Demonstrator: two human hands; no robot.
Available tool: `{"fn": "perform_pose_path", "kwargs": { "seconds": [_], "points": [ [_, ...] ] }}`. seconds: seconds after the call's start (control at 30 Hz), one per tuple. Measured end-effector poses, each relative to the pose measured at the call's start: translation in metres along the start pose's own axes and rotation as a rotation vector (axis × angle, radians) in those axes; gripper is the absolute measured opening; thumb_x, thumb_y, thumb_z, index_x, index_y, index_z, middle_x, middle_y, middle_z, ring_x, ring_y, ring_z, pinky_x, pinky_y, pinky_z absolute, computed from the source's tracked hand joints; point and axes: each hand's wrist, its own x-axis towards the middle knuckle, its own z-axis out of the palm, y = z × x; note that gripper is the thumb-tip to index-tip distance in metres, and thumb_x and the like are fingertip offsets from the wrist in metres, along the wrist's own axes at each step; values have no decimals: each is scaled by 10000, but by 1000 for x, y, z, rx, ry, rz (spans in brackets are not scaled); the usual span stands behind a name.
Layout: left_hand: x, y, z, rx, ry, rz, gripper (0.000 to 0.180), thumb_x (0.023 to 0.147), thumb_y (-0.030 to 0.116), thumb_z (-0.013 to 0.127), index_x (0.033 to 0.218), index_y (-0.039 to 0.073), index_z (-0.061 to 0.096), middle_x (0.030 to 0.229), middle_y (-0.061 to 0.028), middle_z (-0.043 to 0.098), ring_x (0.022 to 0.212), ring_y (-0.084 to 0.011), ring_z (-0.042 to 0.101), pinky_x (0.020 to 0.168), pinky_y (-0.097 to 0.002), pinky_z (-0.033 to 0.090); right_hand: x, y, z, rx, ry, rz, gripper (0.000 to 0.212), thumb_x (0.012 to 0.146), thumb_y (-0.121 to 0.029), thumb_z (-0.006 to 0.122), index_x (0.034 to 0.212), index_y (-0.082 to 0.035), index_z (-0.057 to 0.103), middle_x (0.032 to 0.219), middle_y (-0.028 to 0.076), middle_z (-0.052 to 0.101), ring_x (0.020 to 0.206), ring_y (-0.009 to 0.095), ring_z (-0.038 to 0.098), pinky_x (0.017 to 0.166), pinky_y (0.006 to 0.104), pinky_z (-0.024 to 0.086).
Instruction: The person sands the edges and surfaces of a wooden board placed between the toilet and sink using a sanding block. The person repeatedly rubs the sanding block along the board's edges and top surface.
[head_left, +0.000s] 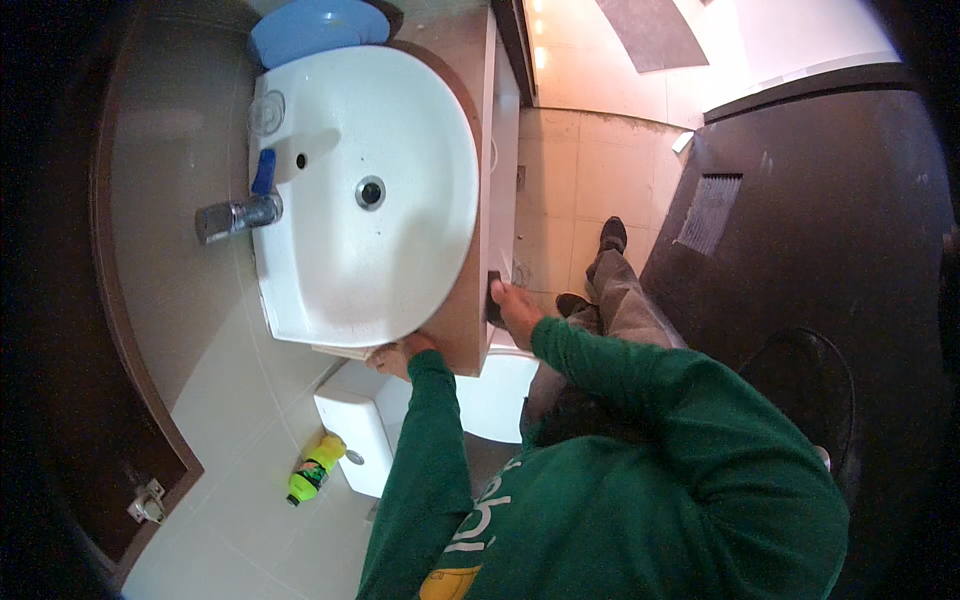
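Note:
My right hand (518,312) is closed on a small dark pad (494,300), which is pressed against the front of the pale vanity cabinet (503,140). Whether the pad is a sponge or a folded cloth I cannot tell. Close to the near rim of the white washbasin (340,250), my left hand (396,356) rests on the side edge of the countertop (462,335). Its fingers stretch out to the left and are partly in shadow. Both forearms are in green sleeves.
A chrome faucet (238,216) stands at the basin's left, with a blue tub (320,32) behind. Below me are a toilet (497,400) and its tank (350,440), a yellow-green bottle (316,470) on it. A dark door (800,230) stands right; a dark-framed cabinet (150,440) left.

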Motion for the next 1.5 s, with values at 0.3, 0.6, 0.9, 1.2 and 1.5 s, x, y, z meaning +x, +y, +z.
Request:
{"fn": "perform_pose_path", "kwargs": {
  "seconds": [0.3,0.6,0.9,1.2,1.5],
  "points": [
    [36,-54,28,288,187,299,777,840,443,628,1227,-122,259,1176,-286,404,1067,-423,512,859,-481,498,84,-164,8,-68,-18,-279,489,995,-418,412,955,32,599,841,77,574,779,193,513,777,379,450],
    [24,-37,28,55,97,206,770,812,398,672,1217,-134,290,1161,-262,419,1062,-402,520,873,-447,507,43,-48,-22,-426,-44,-253,594,953,-493,456,1086,60,626,1053,167,640,990,263,549,906,415,419],
    [37,-53,27,-146,104,195,827,744,387,750,1230,-125,319,1148,-245,447,1053,-393,535,900,-445,506,131,-225,-2,-230,191,-541,304,993,-288,458,1000,-11,583,782,65,576,698,172,486,647,352,441],
    [23,-30,7,57,-37,180,787,773,431,723,1246,-84,361,1162,-205,487,1071,-360,545,914,-429,524,173,-226,-5,-8,139,-549,315,991,-304,484,881,-30,594,778,-25,519,736,118,448,689,313,414],
    [9,-26,11,-98,51,186,661,798,332,715,1218,-54,380,1133,-187,503,1014,-337,569,887,-401,536,198,-242,-13,-480,226,-797,321,974,-289,458,959,2,594,852,224,615,769,325,572,714,424,446]
  ]
}}
